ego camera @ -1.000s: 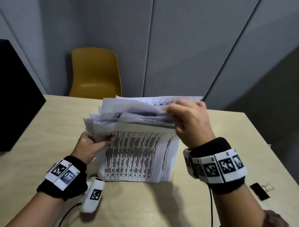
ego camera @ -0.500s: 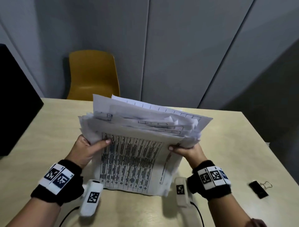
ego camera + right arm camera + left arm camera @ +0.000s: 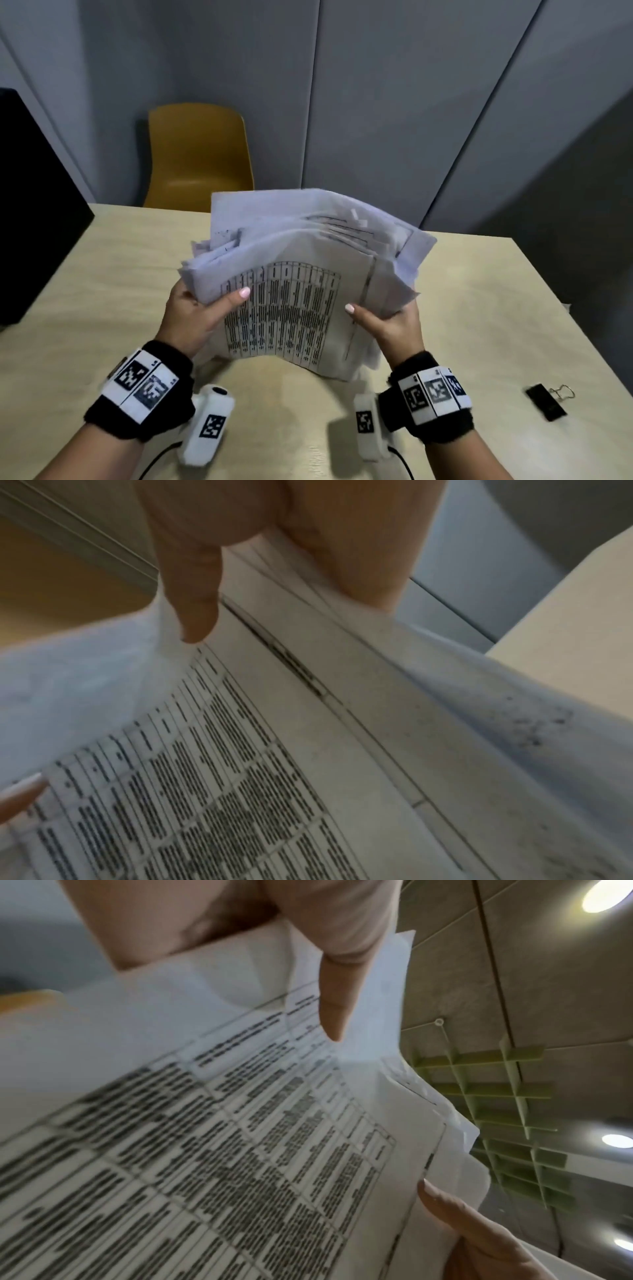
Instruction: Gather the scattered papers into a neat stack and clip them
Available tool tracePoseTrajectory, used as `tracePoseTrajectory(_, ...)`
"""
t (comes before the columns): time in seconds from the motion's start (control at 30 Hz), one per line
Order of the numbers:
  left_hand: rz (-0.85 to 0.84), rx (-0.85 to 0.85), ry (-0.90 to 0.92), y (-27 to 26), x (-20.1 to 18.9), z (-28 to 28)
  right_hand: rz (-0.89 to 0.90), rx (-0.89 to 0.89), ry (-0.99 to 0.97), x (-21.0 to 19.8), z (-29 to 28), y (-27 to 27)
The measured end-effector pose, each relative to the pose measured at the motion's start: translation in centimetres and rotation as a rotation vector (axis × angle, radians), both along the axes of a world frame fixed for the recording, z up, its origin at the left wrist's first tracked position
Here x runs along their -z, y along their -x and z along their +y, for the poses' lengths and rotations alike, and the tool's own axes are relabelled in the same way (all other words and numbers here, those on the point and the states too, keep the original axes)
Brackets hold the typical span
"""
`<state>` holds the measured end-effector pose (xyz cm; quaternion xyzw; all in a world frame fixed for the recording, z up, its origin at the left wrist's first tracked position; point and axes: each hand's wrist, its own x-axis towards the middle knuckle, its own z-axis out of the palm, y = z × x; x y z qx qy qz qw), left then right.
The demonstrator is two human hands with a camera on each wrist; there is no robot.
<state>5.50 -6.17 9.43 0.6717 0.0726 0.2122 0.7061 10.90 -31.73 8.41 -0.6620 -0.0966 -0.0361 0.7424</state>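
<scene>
Paper stack (image 3: 301,281) is held upright over the table (image 3: 479,308) between both hands, lower edge near or on the tabletop; contact cannot be told. Stack is uneven: sheet edges are fanned at the top and right, corners offset.

Left hand (image 3: 195,315) is clamped on the stack's left edge, thumb laid across the front sheet, the other fingers hidden behind. In the left wrist view the left hand (image 3: 240,920) is seen with the thumb pressed flat on the printed sheet of the paper stack (image 3: 205,1150); the right thumb is seen at the stack's far edge.

Right hand (image 3: 390,325) is clamped on the stack's right edge the same way, thumb on the front, fingers behind. In the right wrist view the right hand (image 3: 274,534) is seen with thumb on the front sheet of the paper stack (image 3: 274,750) and stack edge pinched.

Front sheet carries a printed table in rows and columns; text is blurred, nothing can be read. No brand or label is legible.

Binder clip (image 3: 548,401), black with wire handles, lies on the table well to the right of the stack, untouched. Yellow chair (image 3: 198,154) stands behind the stack, beyond the table's far edge.
</scene>
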Motion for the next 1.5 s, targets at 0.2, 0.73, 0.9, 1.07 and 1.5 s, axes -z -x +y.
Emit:
tracePoseTrajectory(0.2,0.0,-0.088,-0.093,-0.7,-0.5,-0.7,-0.071,0.069,0.02,-0.8,0.1,-0.5)
tracePoseTrajectory(0.73,0.029,-0.018,-0.098,-1.0,0.1,1.8,0.167,0.092,-0.44,-0.7,-1.9,-0.7)
tracePoseTrajectory(0.9,0.01,-0.025,-0.088,-1.0,0.1,1.5,0.062,0.156,-0.341,-0.8,-2.2,-1.0)
tracePoseTrajectory(1.07,0.025,-0.025,-0.105,-0.9,0.1,2.0,-0.055,0.194,-0.235,-2.7,-3.2,-1.8)
tracePoseTrajectory(1.5,0.013,-0.048,-0.068,-0.9,-0.2,1.4,-0.214,0.142,-0.257,-4.9,-2.7,-1.6)
